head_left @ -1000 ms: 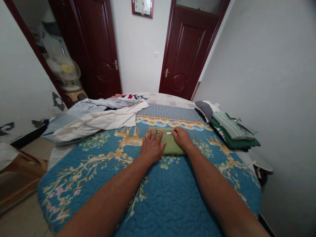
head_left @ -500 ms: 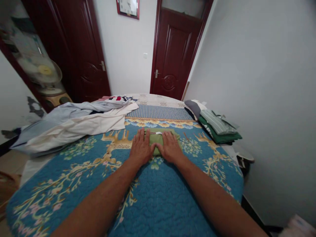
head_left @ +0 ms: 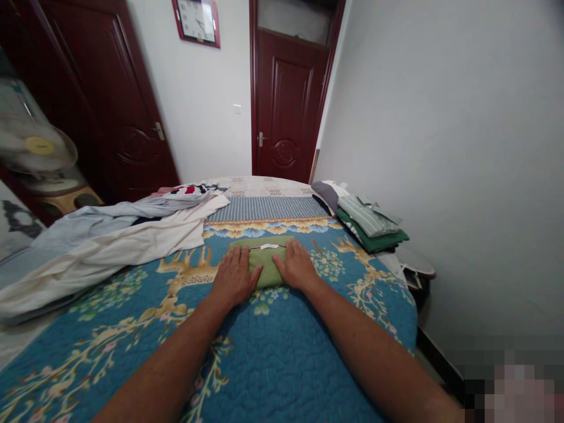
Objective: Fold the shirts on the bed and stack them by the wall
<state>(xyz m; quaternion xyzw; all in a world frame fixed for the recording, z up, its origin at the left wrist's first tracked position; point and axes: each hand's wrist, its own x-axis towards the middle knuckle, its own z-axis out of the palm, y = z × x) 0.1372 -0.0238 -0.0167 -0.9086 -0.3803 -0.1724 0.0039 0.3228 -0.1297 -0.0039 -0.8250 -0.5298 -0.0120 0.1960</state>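
Note:
A folded light-green garment (head_left: 263, 261) lies on the blue flowered quilt (head_left: 273, 364) of the bed. My left hand (head_left: 233, 279) rests flat on its left end, fingers stretched out. My right hand (head_left: 296, 267) lies flat on its right end, fingers out too. Only a narrow strip of the garment shows between the two hands. Neither hand grips anything.
A stack of folded green and striped clothes (head_left: 369, 226) sits at the bed's right edge by the wall. Loose white and light-blue garments (head_left: 114, 235) are heaped at the left. Behind stand two dark red doors (head_left: 286, 106), a wall clock (head_left: 197, 20) and a fan (head_left: 37, 147).
My right hand slid from the garment's far right corner onto its right end, next to the left hand. The view has swung to the right.

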